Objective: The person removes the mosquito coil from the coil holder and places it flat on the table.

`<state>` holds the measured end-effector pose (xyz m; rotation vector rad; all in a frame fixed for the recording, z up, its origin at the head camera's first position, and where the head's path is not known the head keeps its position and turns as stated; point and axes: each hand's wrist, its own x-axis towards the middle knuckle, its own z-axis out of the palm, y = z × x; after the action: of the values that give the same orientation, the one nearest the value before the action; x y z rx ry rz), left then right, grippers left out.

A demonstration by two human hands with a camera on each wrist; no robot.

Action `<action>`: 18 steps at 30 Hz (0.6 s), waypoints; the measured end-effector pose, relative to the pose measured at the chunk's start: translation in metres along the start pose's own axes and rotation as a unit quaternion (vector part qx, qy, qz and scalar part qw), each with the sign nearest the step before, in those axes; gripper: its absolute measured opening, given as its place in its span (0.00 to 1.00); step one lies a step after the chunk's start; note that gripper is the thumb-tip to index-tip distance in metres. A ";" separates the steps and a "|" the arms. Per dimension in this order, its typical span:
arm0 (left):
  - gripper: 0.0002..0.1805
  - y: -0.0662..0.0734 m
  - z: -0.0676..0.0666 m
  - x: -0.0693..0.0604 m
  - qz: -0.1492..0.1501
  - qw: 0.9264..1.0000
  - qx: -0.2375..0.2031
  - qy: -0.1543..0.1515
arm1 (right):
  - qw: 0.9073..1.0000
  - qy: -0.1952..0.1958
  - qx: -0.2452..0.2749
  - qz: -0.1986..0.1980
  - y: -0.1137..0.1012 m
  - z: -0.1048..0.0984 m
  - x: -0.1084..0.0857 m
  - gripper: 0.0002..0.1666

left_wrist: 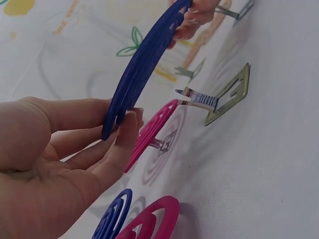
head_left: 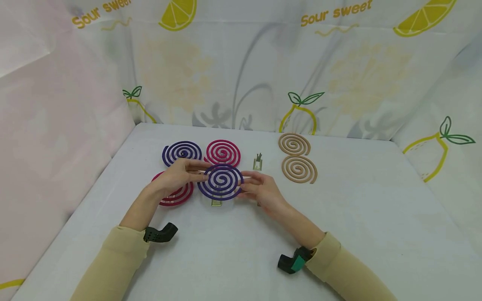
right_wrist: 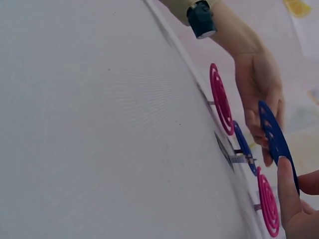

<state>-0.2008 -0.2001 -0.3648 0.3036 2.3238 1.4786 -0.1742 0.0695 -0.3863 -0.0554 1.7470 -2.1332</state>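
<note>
Left hand [head_left: 178,173] and right hand [head_left: 263,192] raised above bench [head_left: 226,255], forearms [head_left: 139,209] slanted inward, palms turned toward each other. Purple coil [head_left: 223,179] pinched by both hands at opposite edges, held roughly flat between them, over metal stand [head_left: 216,204]. Red coil [head_left: 180,197] partly covered by left hand; tan coils [head_left: 299,169] set beyond right hand, to its right.

Pale lemon-printed cloth [head_left: 233,62] hangs behind and beside a white table [head_left: 365,221].
</note>
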 end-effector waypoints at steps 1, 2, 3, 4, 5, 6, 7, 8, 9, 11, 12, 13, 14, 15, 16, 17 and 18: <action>0.27 0.000 0.000 0.000 -0.001 1.000 -0.005 0.001 | 1.000 0.000 0.001 0.000 -0.001 0.000 0.000 0.26; 0.27 0.000 0.000 0.001 0.000 1.000 -0.010 0.003 | 1.000 0.001 0.002 -0.001 -0.001 -0.001 0.001 0.26; 0.27 0.000 0.000 0.001 0.002 1.000 -0.016 0.003 | 1.000 0.002 0.003 -0.002 -0.002 -0.002 0.001 0.26; 0.27 0.000 0.001 0.001 0.004 1.000 -0.022 0.004 | 1.000 0.003 0.003 -0.003 -0.002 -0.002 0.001 0.26; 0.27 0.001 0.001 0.001 0.006 1.000 -0.025 0.007 | 1.000 0.004 0.003 -0.005 -0.003 -0.003 0.001 0.26; 0.27 0.001 0.002 0.001 0.007 1.000 -0.029 0.008 | 1.000 0.006 0.004 -0.006 -0.003 -0.003 0.001 0.25; 0.27 0.002 0.002 0.001 0.011 0.999 -0.034 0.009 | 1.000 0.006 0.003 -0.007 -0.004 -0.004 0.001 0.26; 0.28 0.003 0.003 0.001 0.013 0.999 -0.039 0.010 | 1.000 0.008 0.004 -0.008 -0.005 -0.004 0.001 0.25; 0.28 0.004 0.004 0.000 0.013 0.999 -0.042 0.011 | 1.000 0.009 0.005 -0.009 -0.006 -0.005 0.001 0.26; 0.28 0.006 0.004 0.000 0.012 0.999 -0.047 0.013 | 1.000 0.009 0.007 -0.011 -0.008 -0.006 0.001 0.26; 0.29 0.007 0.005 -0.001 0.012 0.999 -0.051 0.011 | 1.000 0.011 0.010 -0.009 -0.009 -0.007 0.001 0.26; 0.29 0.008 0.005 -0.001 0.013 0.998 -0.055 0.009 | 1.000 0.009 0.012 -0.010 -0.010 -0.008 0.002 0.26; 0.30 0.009 0.005 -0.002 0.013 0.998 -0.060 0.007 | 1.000 0.010 0.014 -0.010 -0.011 -0.009 0.002 0.26; 0.30 0.010 0.005 -0.002 0.012 0.998 -0.064 0.006 | 1.000 0.008 0.015 -0.012 -0.012 -0.010 0.002 0.26; 0.30 0.011 0.006 -0.002 0.012 0.998 -0.069 0.005 | 1.000 0.007 0.016 -0.013 -0.012 -0.011 0.002 0.26; 0.30 0.011 0.006 -0.002 0.013 0.997 -0.076 0.003 | 1.000 0.006 0.017 -0.015 -0.013 -0.011 0.003 0.26; 0.30 0.012 0.006 -0.003 0.013 0.996 -0.083 0.003 | 1.000 0.005 0.016 -0.017 -0.014 -0.012 0.003 0.26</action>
<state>-0.1957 -0.1908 -0.3562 0.2862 2.1909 1.6745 -0.1835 0.0819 -0.3767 -0.0677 1.7281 -2.1893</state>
